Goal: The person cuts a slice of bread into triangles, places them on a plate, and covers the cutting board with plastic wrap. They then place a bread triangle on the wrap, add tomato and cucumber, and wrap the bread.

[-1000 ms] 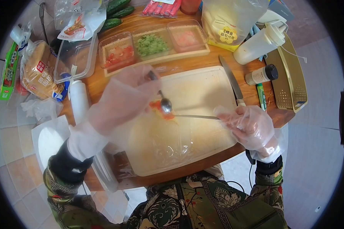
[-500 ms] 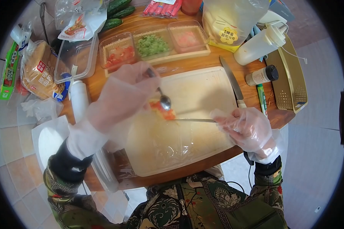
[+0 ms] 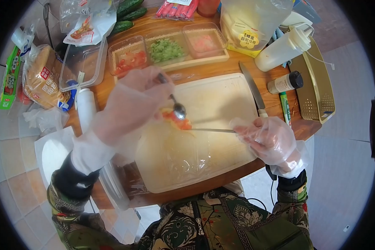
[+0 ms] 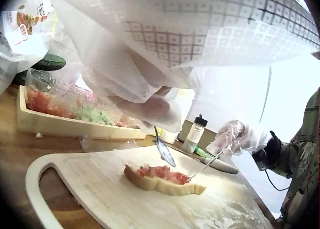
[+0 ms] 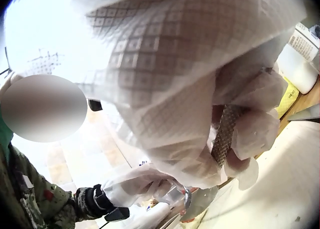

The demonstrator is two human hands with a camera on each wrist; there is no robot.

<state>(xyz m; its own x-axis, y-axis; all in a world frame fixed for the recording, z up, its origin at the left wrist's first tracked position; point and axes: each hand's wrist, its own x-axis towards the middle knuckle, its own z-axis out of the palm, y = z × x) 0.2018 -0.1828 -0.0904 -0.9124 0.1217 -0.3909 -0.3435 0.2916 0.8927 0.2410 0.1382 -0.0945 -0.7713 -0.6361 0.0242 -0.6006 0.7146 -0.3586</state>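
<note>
The spoon (image 3: pixel 179 111) has shifted slightly (a touch leftward)

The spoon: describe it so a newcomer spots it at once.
On the pale cutting board lies a topped bread slice. Over it, the left hand holds the spoon; its rounded bowl sets it apart from the thin metal utensil in the right hand.

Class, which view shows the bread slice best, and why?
The left wrist view: the bread slice appears side-on, with its red topping clear. The head view looks down on it, partly behind the spoon; in the right wrist view it's unclear.
</note>
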